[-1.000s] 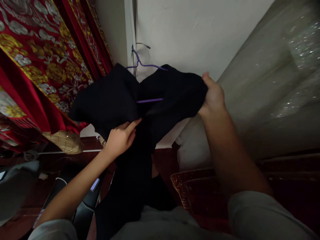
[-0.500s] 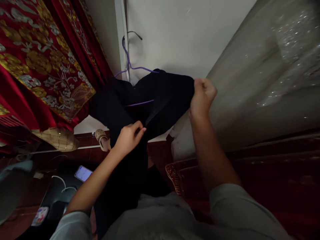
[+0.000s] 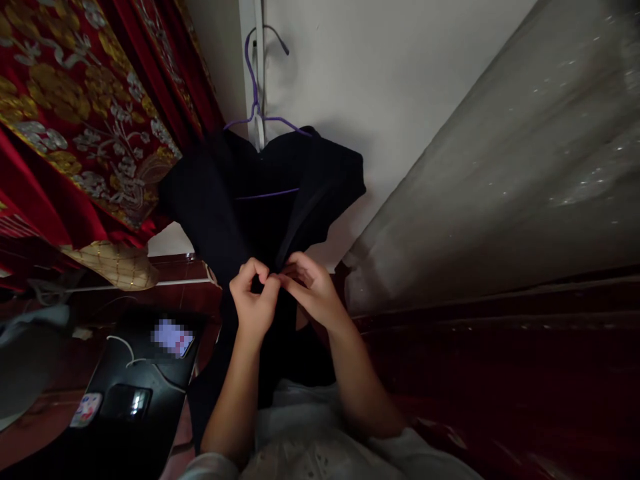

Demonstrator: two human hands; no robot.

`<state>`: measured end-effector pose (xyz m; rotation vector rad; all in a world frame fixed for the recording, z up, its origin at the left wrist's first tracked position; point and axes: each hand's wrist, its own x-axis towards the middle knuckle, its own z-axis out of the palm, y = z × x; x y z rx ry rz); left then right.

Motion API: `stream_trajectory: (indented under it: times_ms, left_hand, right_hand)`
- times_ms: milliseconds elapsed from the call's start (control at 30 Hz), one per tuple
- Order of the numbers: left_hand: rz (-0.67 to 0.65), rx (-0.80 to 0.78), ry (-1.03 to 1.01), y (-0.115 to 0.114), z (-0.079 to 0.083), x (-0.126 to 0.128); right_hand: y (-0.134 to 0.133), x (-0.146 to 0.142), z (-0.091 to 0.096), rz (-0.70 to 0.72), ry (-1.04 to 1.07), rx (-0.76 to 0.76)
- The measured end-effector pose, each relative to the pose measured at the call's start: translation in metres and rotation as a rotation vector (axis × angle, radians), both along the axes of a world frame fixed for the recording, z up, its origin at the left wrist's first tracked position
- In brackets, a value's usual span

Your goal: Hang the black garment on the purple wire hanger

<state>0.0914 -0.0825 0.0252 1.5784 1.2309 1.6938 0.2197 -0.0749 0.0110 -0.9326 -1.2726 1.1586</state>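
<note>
A black garment (image 3: 260,200) hangs on a purple hanger (image 3: 255,100) hooked high on the white wall. Both my hands meet at its front, below the neckline. My left hand (image 3: 254,297) is curled and pinches the left front edge of the cloth. Touching it, my right hand (image 3: 307,287) pinches the right front edge with bent fingers. The lower part of the garment drops between my forearms and is lost in the dark.
A red curtain (image 3: 75,100) with gold and silver flowers hangs at the left. A grey sparkly cloth (image 3: 500,187) covers the right. A phone (image 3: 173,338) with a white cable lies on a dark surface (image 3: 130,393) at lower left. The floor is dark red.
My right hand let go of the garment's right shoulder and came down to the front. My left hand rose slightly to meet it. The garment now hangs freely on the hanger.
</note>
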Motion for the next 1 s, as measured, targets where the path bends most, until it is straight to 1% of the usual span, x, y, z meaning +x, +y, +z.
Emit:
stream_trajectory:
  times_ms: [100, 200, 267, 367, 533, 633, 767, 833, 900, 1000]
  left_hand:
    - [-0.065, 0.056, -0.008, -0.004, -0.001, -0.003]
    - [-0.124, 0.098, -0.022, -0.006, -0.002, -0.006]
    - [-0.121, 0.096, -0.011, -0.007, -0.002, -0.006]
    - [-0.096, 0.072, -0.028, -0.009, -0.003, -0.004]
    - [-0.087, 0.100, -0.056, -0.007, -0.007, -0.001]
    - [-0.111, 0.115, -0.044, -0.004, -0.009, -0.002]
    - [-0.135, 0.134, -0.045, -0.003, -0.008, -0.001]
    - [-0.179, 0.149, -0.082, -0.003, -0.005, 0.000]
    - [-0.249, 0.169, -0.157, -0.003, -0.002, 0.001]
    - [-0.317, 0.180, -0.245, -0.005, 0.001, 0.004]
  right_hand:
    - [-0.008, -0.005, 0.008, 0.017, -0.007, 0.038]
    - [-0.019, -0.007, 0.009, -0.025, -0.031, 0.084]
    - [-0.021, -0.007, 0.009, -0.076, -0.062, 0.131]
    - [-0.019, -0.005, 0.009, -0.135, -0.088, 0.184]
    - [-0.014, -0.001, 0.010, -0.131, -0.126, 0.187]
    - [-0.015, 0.000, 0.009, -0.162, -0.137, 0.188]
    - [-0.017, 0.002, 0.010, -0.158, -0.111, 0.182]
    - [-0.018, 0.003, 0.013, -0.137, -0.110, 0.185]
    - [-0.019, 0.004, 0.018, -0.124, -0.117, 0.201]
    - [-0.021, 0.003, 0.025, -0.142, -0.127, 0.239]
